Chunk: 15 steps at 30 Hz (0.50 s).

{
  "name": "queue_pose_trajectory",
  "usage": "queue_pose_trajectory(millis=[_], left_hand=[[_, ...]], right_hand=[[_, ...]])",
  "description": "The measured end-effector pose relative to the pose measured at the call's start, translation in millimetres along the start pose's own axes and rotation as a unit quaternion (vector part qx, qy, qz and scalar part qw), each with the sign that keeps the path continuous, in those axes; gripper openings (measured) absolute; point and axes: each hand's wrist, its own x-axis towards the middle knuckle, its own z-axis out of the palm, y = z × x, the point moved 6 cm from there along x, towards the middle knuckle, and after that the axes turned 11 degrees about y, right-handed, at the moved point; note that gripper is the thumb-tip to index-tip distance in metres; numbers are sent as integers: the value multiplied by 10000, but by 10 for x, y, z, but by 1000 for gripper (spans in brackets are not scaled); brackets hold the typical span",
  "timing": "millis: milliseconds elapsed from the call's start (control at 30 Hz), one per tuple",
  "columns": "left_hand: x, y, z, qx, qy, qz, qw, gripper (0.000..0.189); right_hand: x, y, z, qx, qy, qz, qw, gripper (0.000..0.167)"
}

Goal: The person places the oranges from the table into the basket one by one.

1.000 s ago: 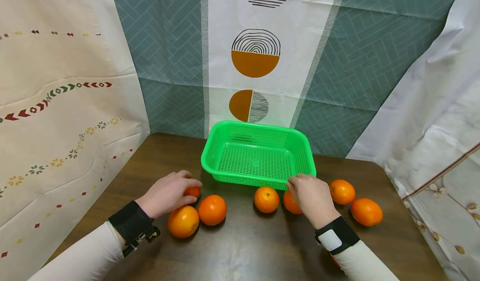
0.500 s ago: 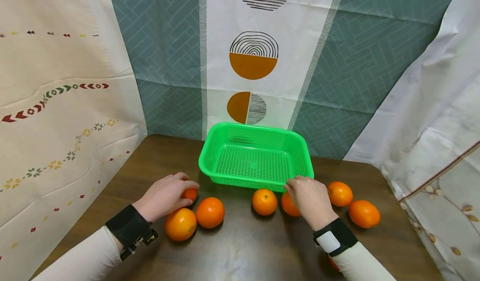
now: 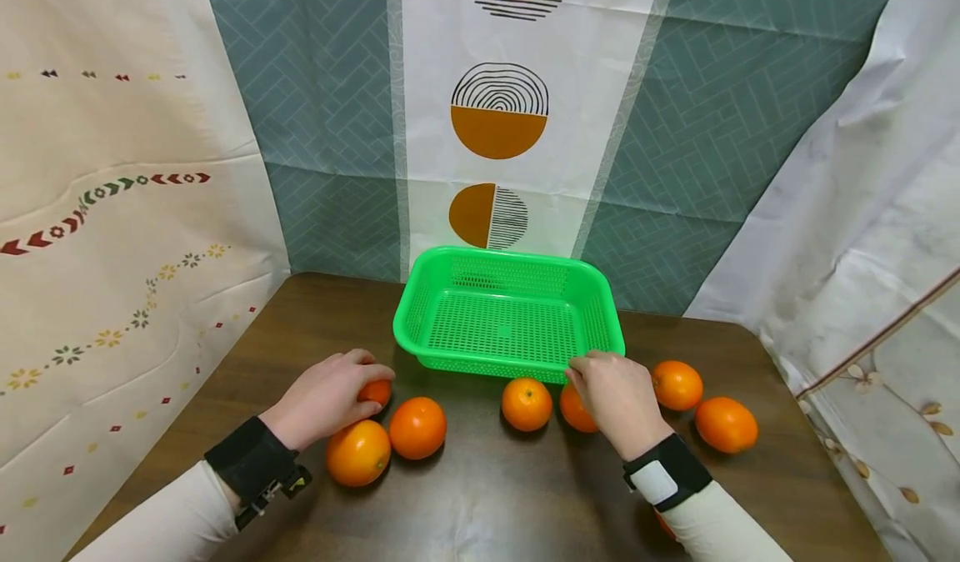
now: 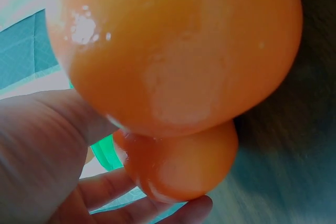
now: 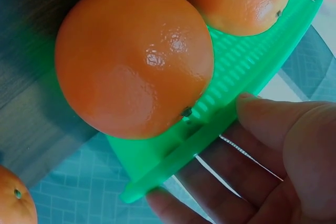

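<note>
My left hand (image 3: pixel 326 395) curls around an orange (image 3: pixel 376 392) on the left of the table, hiding part of it. In the left wrist view, thumb and fingers lie about that orange (image 4: pixel 178 166), behind a larger, nearer one (image 4: pixel 178 51). Two more oranges (image 3: pixel 358 453) (image 3: pixel 417 428) sit right beside this hand. My right hand (image 3: pixel 618 395) grips the front right rim of a green plastic basket (image 3: pixel 487 360). As the right wrist view shows, the thumb lies on the rim (image 5: pixel 178 156) and the fingers pass behind it. An orange (image 3: pixel 576 408) is partly hidden by this hand.
A single orange (image 3: pixel 527 404) stands before the basket's front wall. Two others (image 3: pixel 677 385) (image 3: pixel 726 424) lie to the right of the right hand. Under the right sleeve a bit of reddish-orange fruit (image 3: pixel 663 524) peeks out. Patterned cloths hang behind and beside the wooden table (image 3: pixel 480 495).
The head view has shifted slightly, so everything appears a little further left. Hands, basket and oranges keep their places relative to one another.
</note>
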Motion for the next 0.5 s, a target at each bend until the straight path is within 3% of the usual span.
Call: queue_pose_trajectory(millis=[233,500], left_hand=[[-35,-5,-63,8,330,112,9994,40],[-40,154,-402,114,1094,522,9926,43]], right_hand=[[0,-12,22,-23,-72,-59,10000,13],[-9,-4,16,-58,-63,-32,10000,12]])
